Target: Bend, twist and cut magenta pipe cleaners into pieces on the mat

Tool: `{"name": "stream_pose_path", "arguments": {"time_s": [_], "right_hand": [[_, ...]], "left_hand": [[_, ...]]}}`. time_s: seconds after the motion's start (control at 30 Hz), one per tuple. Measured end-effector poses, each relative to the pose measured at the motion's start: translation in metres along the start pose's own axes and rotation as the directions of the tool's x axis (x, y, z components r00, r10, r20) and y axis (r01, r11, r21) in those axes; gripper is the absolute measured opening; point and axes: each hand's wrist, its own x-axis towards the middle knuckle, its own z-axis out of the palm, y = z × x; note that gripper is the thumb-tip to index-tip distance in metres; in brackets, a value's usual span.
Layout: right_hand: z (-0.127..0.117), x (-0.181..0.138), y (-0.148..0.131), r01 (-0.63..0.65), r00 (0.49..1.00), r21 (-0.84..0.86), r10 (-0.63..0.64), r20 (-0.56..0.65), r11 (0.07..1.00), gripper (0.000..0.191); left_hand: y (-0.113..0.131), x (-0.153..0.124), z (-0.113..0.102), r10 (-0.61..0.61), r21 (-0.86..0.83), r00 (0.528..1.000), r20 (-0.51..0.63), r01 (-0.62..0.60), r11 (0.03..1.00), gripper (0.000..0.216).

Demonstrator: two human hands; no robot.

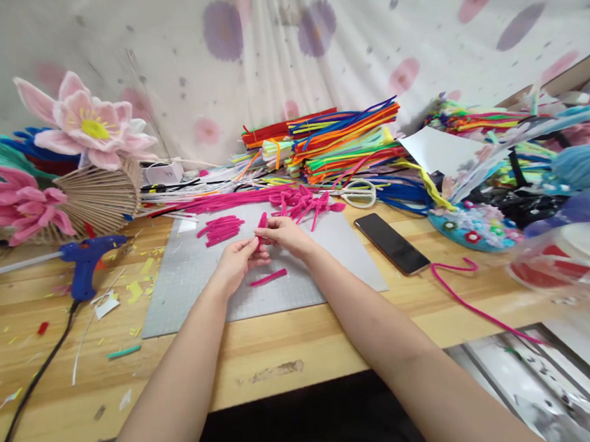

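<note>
Both hands meet over the grey cutting mat [176, 290]. Between their fingertips is a short magenta pipe cleaner [262, 220], its upper end showing above the fingers. My left hand [239, 260] pinches its lower part, and my right hand [284, 235] grips it a little higher with thumb and forefinger. Just below the hands, one loose magenta piece [268, 278] lies on the mat. Behind my left hand sits a pile of cut magenta pieces [221, 230]. Beyond my right hand are bent and looped magenta pieces [301, 203].
A blue glue gun [82, 264] with its cord rests at the left, among scraps. White-handled scissors [359, 193] and a black phone [391, 242] lie to the right. Bundles of coloured pipe cleaners [344, 142] are stacked at the back. Pink fuzzy flowers [87, 123] stand at the far left.
</note>
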Motion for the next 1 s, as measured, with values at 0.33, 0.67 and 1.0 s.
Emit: {"name": "stream_pose_path", "arguments": {"time_s": [0.33,0.67,1.0], "right_hand": [[0.002,0.002,0.002,0.008,1.000,-0.032,-0.007,0.010,0.999,0.039],[0.003,0.002,0.006,-0.095,0.990,0.252,0.066,0.122,0.963,0.034],[0.007,0.008,0.010,-0.001,0.987,0.080,0.014,-0.161,0.997,0.037]], "left_hand": [[-0.001,0.000,0.001,0.012,-0.021,0.998,-0.060,-0.013,1.000,0.010],[0.006,-0.004,0.002,-0.057,-0.086,0.996,-0.068,0.051,0.995,0.008],[-0.006,0.001,-0.002,0.483,0.637,0.861,-0.160,-0.284,0.716,0.018]]}}
